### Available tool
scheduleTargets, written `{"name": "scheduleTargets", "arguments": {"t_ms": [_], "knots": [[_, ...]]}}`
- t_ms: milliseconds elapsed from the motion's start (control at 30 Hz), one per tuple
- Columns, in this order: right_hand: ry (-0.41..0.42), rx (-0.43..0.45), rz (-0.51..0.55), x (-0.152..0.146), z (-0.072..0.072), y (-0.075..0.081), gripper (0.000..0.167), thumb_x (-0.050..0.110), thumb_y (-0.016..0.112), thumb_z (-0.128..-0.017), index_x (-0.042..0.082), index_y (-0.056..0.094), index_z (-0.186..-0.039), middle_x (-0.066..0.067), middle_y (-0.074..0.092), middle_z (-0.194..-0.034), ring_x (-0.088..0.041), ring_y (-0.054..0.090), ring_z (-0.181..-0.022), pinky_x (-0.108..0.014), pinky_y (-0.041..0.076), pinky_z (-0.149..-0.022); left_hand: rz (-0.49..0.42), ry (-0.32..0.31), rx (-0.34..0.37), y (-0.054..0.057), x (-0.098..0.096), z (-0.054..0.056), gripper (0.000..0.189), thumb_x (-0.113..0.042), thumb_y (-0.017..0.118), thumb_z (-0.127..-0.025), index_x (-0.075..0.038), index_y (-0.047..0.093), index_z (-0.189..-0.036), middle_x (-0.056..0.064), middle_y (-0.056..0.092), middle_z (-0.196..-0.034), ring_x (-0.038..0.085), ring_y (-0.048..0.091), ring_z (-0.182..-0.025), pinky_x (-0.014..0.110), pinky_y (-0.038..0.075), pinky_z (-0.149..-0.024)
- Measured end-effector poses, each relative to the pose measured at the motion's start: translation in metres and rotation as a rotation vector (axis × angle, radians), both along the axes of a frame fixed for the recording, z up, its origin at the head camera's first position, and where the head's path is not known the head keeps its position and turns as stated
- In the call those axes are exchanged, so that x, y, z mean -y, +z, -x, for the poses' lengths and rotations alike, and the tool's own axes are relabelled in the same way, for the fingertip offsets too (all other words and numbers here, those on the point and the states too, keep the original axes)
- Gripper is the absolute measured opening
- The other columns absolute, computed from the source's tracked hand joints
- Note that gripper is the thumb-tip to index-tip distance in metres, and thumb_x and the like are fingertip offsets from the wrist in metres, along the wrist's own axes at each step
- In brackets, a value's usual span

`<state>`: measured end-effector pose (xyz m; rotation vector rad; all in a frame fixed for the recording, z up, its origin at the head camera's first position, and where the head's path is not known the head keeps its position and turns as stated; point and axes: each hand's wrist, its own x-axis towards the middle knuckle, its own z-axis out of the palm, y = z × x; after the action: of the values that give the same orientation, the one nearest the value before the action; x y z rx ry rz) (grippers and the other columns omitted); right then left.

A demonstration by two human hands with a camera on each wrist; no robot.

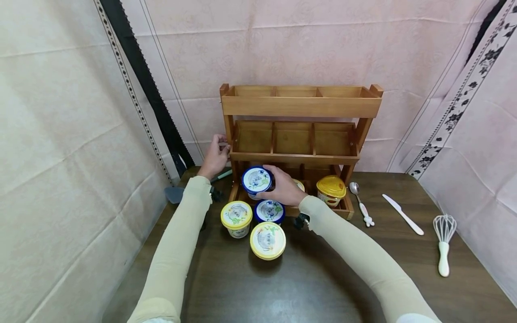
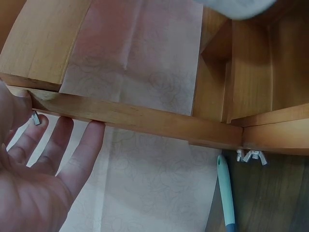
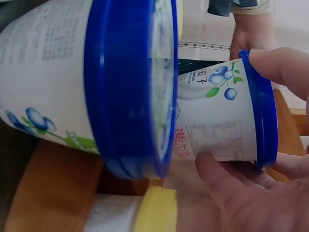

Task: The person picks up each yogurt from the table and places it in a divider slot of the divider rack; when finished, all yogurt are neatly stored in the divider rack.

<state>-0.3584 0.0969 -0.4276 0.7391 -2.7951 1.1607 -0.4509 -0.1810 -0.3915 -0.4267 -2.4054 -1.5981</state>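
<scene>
My right hand (image 1: 284, 186) grips a blue-lidded yogurt tub (image 1: 257, 180) with blueberries printed on its side, held at the left front of the wooden rack (image 1: 300, 107). In the right wrist view the thumb is at the lid of this tub (image 3: 219, 111) and the fingers wrap its side. A second blue-lidded tub (image 1: 269, 211) stands just in front, close to the lens in the right wrist view. My left hand (image 1: 216, 157) holds the rack's left side post (image 2: 145, 118), thumb on one side and fingers on the other, beside a wing nut (image 2: 36, 117).
Two yellow-lidded tubs (image 1: 236, 219) stand in front of the rack. A yellow-lidded jar (image 1: 331, 190) sits in its lowest tier; another yellow lid is partly hidden by my right hand. Rightward lie a spoon (image 1: 361, 204), knife (image 1: 402, 214) and whisk (image 1: 444, 244). A spatula (image 1: 174, 194) lies left.
</scene>
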Motion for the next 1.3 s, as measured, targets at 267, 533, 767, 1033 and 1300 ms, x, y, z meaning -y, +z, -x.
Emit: {"name": "scheduleTargets", "arguments": {"t_ms": [267,533,767,1033,1300], "knots": [[-0.018,0.115,-0.005,0.010,0.015,-0.006,0.103,0.050,0.090,-0.082,0.016,0.035,-0.163,-0.012,0.047,-0.162,-0.033,0.049,-0.147,-0.056,0.042,-0.122,0.015,0.008,-0.019,-0.002,0.000,0.002,0.030,-0.014,0.046,-0.114,-0.013,0.040,-0.143,0.013,0.048,-0.147,0.032,0.057,-0.132,0.053,0.061,-0.098],[-0.035,0.190,-0.036,0.020,0.026,-0.010,0.104,0.046,0.093,-0.079,0.014,0.038,-0.161,-0.013,0.050,-0.158,-0.034,0.050,-0.146,-0.053,0.042,-0.123,0.017,0.012,-0.023,-0.001,0.000,0.002,0.029,-0.014,0.046,-0.114,-0.014,0.041,-0.142,0.013,0.049,-0.146,0.033,0.058,-0.132,0.054,0.061,-0.098],[-0.009,0.209,-0.100,0.025,0.033,-0.011,0.103,0.043,0.091,-0.082,0.008,0.036,-0.161,-0.017,0.051,-0.157,-0.033,0.051,-0.145,-0.050,0.041,-0.123,0.023,0.004,-0.014,0.000,0.000,0.000,0.029,-0.014,0.046,-0.114,-0.013,0.041,-0.142,0.013,0.048,-0.147,0.032,0.057,-0.133,0.053,0.061,-0.099],[0.035,0.255,-0.148,0.030,0.037,-0.012,0.099,0.035,0.086,-0.089,0.003,0.030,-0.163,-0.020,0.046,-0.162,-0.034,0.045,-0.151,-0.047,0.036,-0.128,0.002,-0.006,-0.020,0.000,0.000,0.001,0.029,-0.012,0.045,-0.114,-0.011,0.041,-0.142,0.015,0.048,-0.147,0.034,0.057,-0.133,0.059,0.059,-0.100],[0.027,0.293,-0.171,0.032,0.041,-0.016,0.098,0.033,0.085,-0.090,0.004,0.029,-0.164,-0.019,0.043,-0.164,-0.035,0.043,-0.152,-0.049,0.035,-0.128,-0.011,-0.012,-0.023,0.000,-0.001,-0.001,0.029,-0.013,0.046,-0.114,-0.011,0.041,-0.142,0.015,0.048,-0.147,0.035,0.057,-0.132,0.065,0.057,-0.101]]}}
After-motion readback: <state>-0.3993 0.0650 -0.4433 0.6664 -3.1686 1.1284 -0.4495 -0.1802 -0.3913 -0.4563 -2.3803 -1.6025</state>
